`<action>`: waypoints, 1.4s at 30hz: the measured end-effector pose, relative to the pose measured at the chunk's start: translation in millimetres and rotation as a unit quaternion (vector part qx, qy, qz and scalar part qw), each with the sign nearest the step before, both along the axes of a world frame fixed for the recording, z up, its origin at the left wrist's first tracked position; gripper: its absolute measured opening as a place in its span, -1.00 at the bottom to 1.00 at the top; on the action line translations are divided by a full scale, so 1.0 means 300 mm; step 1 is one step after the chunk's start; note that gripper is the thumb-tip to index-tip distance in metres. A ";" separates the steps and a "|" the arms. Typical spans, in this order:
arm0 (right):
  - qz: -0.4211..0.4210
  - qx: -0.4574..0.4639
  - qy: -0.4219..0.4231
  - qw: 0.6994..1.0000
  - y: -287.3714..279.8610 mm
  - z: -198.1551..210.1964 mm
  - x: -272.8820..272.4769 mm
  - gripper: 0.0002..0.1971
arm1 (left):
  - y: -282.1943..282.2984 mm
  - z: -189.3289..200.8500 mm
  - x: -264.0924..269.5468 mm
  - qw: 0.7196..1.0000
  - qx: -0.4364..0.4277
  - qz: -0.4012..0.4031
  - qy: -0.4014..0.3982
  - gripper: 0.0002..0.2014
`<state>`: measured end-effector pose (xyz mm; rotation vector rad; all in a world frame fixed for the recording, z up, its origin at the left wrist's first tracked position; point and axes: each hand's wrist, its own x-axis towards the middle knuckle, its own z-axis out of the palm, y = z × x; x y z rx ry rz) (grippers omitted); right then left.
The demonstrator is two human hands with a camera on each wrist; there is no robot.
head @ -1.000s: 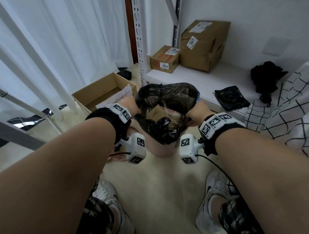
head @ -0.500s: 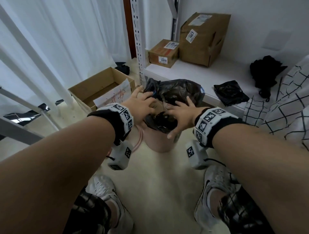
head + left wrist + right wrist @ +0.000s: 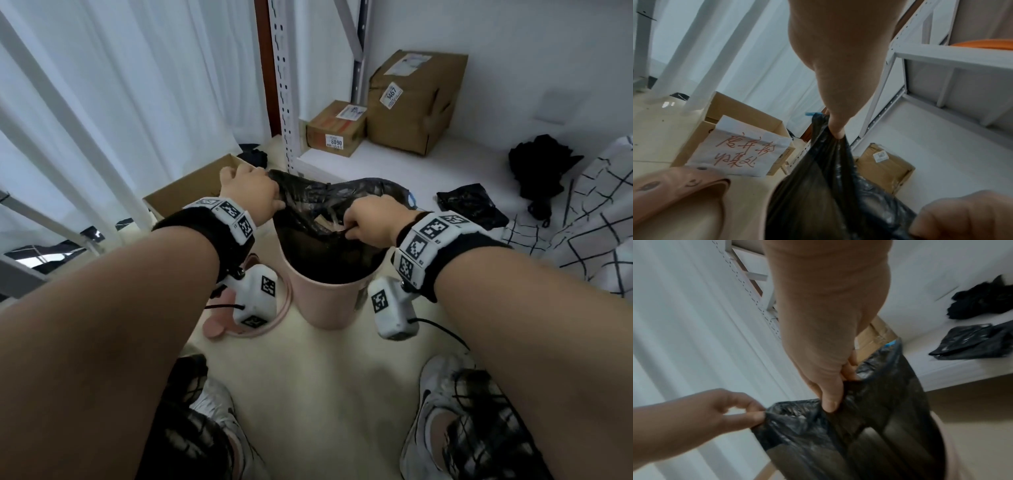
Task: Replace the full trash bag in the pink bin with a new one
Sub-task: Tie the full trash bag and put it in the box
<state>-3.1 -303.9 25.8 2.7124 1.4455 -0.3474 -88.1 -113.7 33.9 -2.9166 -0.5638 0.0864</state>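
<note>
2 hands (image 3: 253,192) (image 3: 371,222) on black bag (image 3: 329,253), contents mostly hidden, perhaps cardboard.

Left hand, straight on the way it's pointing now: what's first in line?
Probably the open cardboard box on the floor just beyond. The left hand pinches the black trash bag rim at the far-left side, pointing away from the person. Depth is unclear.
</note>
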 end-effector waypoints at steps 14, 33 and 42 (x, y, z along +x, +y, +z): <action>-0.075 0.071 0.054 0.993 0.102 -0.027 0.152 -0.64 | 0.054 -0.040 0.091 0.943 -0.262 0.185 -0.088 -0.28; -0.060 0.128 0.078 0.987 0.244 -0.021 0.118 -0.88 | 0.090 0.013 0.066 0.808 -0.506 0.104 -0.283 -0.84; -0.028 0.295 0.243 0.924 0.318 0.011 0.069 -0.60 | 0.070 0.082 0.094 0.663 -0.657 0.083 -0.349 -0.82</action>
